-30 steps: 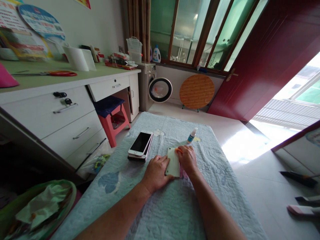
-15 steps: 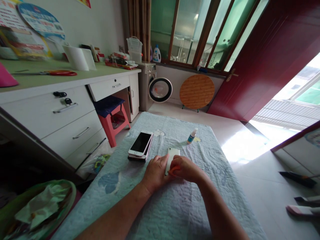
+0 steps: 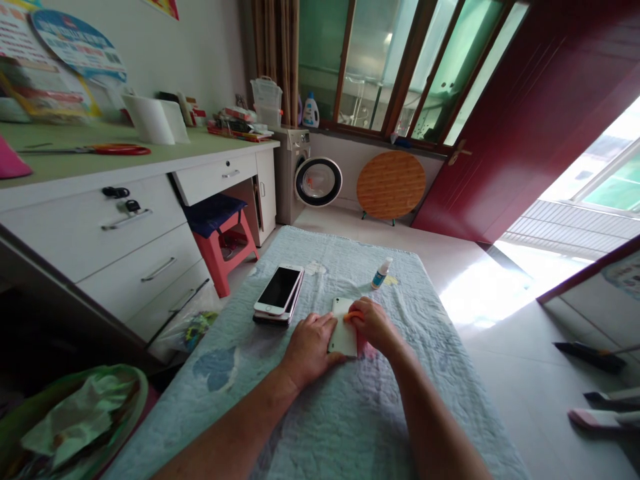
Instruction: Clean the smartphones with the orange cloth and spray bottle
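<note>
A white phone (image 3: 343,337) lies back side up on the cloth-covered table, its camera at the far end. My left hand (image 3: 311,343) grips it from the left, with fingers along the side and the thumb at the near end. In my right hand (image 3: 374,323) is a small orange cloth (image 3: 353,316), pinched and pressed on the upper right part of the phone's back. Most of that cloth is hidden by my fingers. To the left rests a stack of phones (image 3: 279,291), the top one white with a dark screen. A small spray bottle (image 3: 381,274) stands beyond my right hand.
The table carries a pale blue quilted cover (image 3: 320,427). Left of it are a white desk with drawers (image 3: 145,247), a red stool (image 3: 220,247) and a green bin (image 3: 143,400). A washing machine (image 3: 293,180) with its door ajar stands at the back.
My right hand has moved up the phone's back with the orange cloth, away from the near end. My left hand still holds the phone; its thumb now shows along the near end.
</note>
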The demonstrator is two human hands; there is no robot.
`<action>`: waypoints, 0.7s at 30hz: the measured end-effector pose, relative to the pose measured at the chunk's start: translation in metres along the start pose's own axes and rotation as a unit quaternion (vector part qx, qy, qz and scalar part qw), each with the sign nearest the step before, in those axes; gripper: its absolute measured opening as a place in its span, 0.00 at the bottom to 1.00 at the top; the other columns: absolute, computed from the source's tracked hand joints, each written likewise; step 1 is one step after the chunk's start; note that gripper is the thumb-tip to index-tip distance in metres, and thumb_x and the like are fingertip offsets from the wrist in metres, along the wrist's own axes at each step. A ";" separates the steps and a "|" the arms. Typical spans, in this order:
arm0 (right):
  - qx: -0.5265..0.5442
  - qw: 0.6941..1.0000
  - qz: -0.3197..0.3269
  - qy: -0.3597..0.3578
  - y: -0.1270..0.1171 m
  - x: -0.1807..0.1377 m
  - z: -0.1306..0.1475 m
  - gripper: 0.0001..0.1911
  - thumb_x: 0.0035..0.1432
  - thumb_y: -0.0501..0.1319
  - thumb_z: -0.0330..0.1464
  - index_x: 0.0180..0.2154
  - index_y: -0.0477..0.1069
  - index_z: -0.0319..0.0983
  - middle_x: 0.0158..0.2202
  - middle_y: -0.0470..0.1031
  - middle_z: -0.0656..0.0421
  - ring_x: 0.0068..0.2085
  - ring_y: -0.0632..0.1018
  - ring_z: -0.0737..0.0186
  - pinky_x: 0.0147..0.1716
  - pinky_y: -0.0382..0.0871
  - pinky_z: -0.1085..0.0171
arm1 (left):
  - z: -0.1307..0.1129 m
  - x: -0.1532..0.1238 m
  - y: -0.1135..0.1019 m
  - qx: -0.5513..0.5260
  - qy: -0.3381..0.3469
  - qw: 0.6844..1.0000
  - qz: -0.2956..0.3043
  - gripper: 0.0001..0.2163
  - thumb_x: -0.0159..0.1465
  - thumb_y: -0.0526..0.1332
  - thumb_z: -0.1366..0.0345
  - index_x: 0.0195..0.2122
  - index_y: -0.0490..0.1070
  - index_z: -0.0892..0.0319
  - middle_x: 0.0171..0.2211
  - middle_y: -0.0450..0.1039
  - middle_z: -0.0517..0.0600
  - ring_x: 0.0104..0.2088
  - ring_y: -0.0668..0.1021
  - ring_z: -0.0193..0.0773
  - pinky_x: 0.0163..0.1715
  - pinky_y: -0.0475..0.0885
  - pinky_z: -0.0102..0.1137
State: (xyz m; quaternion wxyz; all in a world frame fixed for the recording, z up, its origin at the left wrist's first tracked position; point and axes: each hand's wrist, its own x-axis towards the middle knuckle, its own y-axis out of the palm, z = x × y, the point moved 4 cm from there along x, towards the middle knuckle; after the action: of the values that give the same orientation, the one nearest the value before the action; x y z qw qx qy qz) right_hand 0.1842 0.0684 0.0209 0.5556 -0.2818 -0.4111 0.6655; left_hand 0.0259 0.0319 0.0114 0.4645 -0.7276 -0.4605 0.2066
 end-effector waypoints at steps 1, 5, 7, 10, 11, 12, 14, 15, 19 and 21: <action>-0.004 1.000 -0.030 0.004 0.003 0.002 -0.002 0.08 0.56 0.58 0.26 0.33 0.76 0.37 0.33 0.72 0.57 0.36 0.71 0.64 0.39 0.62 0.67 | 0.000 0.000 0.000 0.000 0.001 1.000 0.001 0.25 0.55 0.67 0.49 0.50 0.68 0.56 0.51 0.71 0.53 0.49 0.71 0.51 0.49 0.65 0.40; -0.027 0.994 -0.109 0.017 0.011 0.009 -0.003 0.11 0.62 0.55 0.28 0.35 0.76 0.38 0.35 0.73 0.55 0.40 0.70 0.60 0.43 0.61 0.65 | -0.001 0.001 0.000 0.001 -0.001 1.000 0.007 0.25 0.54 0.69 0.52 0.50 0.69 0.55 0.49 0.72 0.52 0.48 0.71 0.50 0.49 0.65 0.39; -0.034 0.993 -0.110 0.011 0.015 0.012 0.000 0.11 0.63 0.55 0.29 0.35 0.76 0.39 0.37 0.74 0.55 0.41 0.69 0.59 0.44 0.60 0.64 | -0.001 0.001 0.000 0.003 -0.002 1.000 0.005 0.25 0.53 0.70 0.52 0.49 0.69 0.55 0.48 0.72 0.52 0.48 0.71 0.50 0.49 0.65 0.39; -0.032 0.995 -0.095 0.010 0.022 0.017 0.004 0.11 0.64 0.54 0.30 0.37 0.76 0.41 0.39 0.76 0.57 0.42 0.69 0.59 0.45 0.59 0.64 | -0.001 0.001 0.000 0.006 -0.003 1.000 0.004 0.25 0.53 0.70 0.52 0.49 0.69 0.55 0.49 0.72 0.52 0.48 0.71 0.50 0.48 0.66 0.39; -0.029 0.995 -0.091 0.010 0.024 0.019 0.005 0.11 0.64 0.54 0.30 0.38 0.75 0.42 0.40 0.76 0.57 0.43 0.69 0.59 0.46 0.58 0.63 | -0.001 0.002 0.000 0.006 -0.005 1.000 0.006 0.25 0.53 0.70 0.53 0.49 0.69 0.55 0.49 0.72 0.52 0.48 0.71 0.50 0.48 0.66 0.39; -0.025 0.996 -0.087 0.007 0.027 0.020 0.005 0.11 0.64 0.53 0.30 0.40 0.75 0.43 0.41 0.77 0.58 0.44 0.68 0.59 0.46 0.57 0.63 | -0.001 0.002 0.000 0.006 -0.007 1.000 0.008 0.25 0.53 0.70 0.53 0.49 0.69 0.55 0.48 0.72 0.52 0.48 0.71 0.50 0.48 0.66 0.39; -0.020 0.997 -0.078 -0.005 0.031 0.022 0.007 0.12 0.65 0.53 0.31 0.43 0.74 0.45 0.45 0.76 0.59 0.47 0.68 0.58 0.48 0.56 0.61 | -0.001 0.002 0.000 0.003 -0.011 1.000 0.013 0.25 0.54 0.69 0.53 0.50 0.68 0.55 0.48 0.72 0.52 0.48 0.71 0.50 0.48 0.66 0.40; -0.019 0.997 -0.072 -0.012 0.033 0.023 0.008 0.12 0.65 0.53 0.32 0.45 0.74 0.45 0.47 0.76 0.59 0.49 0.67 0.57 0.48 0.55 0.61 | -0.001 0.002 0.000 0.001 -0.013 1.000 0.014 0.25 0.54 0.69 0.53 0.51 0.68 0.54 0.48 0.72 0.52 0.48 0.71 0.51 0.49 0.66 0.40; -0.032 0.997 -0.054 -0.036 0.038 0.022 0.012 0.13 0.65 0.54 0.33 0.48 0.72 0.46 0.52 0.74 0.60 0.52 0.66 0.56 0.51 0.53 0.60 | -0.001 0.002 0.000 -0.001 -0.015 1.000 0.010 0.27 0.54 0.69 0.54 0.53 0.67 0.54 0.48 0.72 0.53 0.49 0.71 0.51 0.50 0.66 0.41; -0.040 0.997 -0.061 -0.038 0.037 0.022 0.014 0.12 0.65 0.55 0.33 0.47 0.73 0.46 0.51 0.75 0.60 0.51 0.66 0.56 0.51 0.52 0.60 | -0.001 0.001 0.000 -0.001 -0.014 1.000 0.002 0.28 0.54 0.69 0.54 0.54 0.67 0.55 0.49 0.72 0.53 0.49 0.71 0.51 0.50 0.66 0.41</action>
State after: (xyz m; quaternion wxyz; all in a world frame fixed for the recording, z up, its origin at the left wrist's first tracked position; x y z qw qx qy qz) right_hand 0.1487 0.0849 -0.0022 0.5672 -0.2532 -0.4745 0.6237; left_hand 0.0275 0.0322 0.0117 0.4569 -0.7261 -0.4654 0.2176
